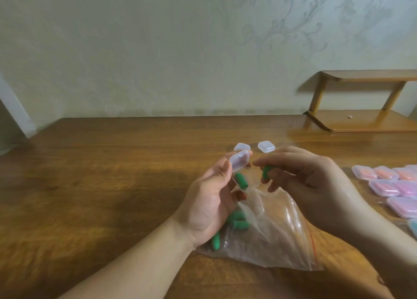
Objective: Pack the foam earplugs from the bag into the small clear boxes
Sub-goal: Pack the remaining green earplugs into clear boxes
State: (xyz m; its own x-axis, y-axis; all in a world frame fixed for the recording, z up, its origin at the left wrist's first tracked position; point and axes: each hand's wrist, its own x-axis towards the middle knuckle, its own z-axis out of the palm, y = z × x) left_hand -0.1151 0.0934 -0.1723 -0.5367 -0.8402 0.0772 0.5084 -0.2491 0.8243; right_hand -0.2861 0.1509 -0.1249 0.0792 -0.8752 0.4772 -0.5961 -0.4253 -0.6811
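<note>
My left hand [208, 199] holds a small clear box [239, 163] by its open lid, raised above the table. A green foam earplug [241, 181] shows just below that box, by my left fingers. My right hand [302, 174] pinches another green earplug [267, 172] close to the box. A clear zip bag [270, 231] lies under both hands on the wooden table [101, 186], with several green earplugs [237, 222] inside it at its left end. Two shut clear boxes, one [242, 147] behind my left fingers and one [266, 146] to its right, sit beyond the hands.
Several shut boxes [388, 181] with orange and pink earplugs lie in rows at the right edge, and a bluish one [413, 227] peeks in below them. A wooden shelf [361, 120] stands at the back right against the wall.
</note>
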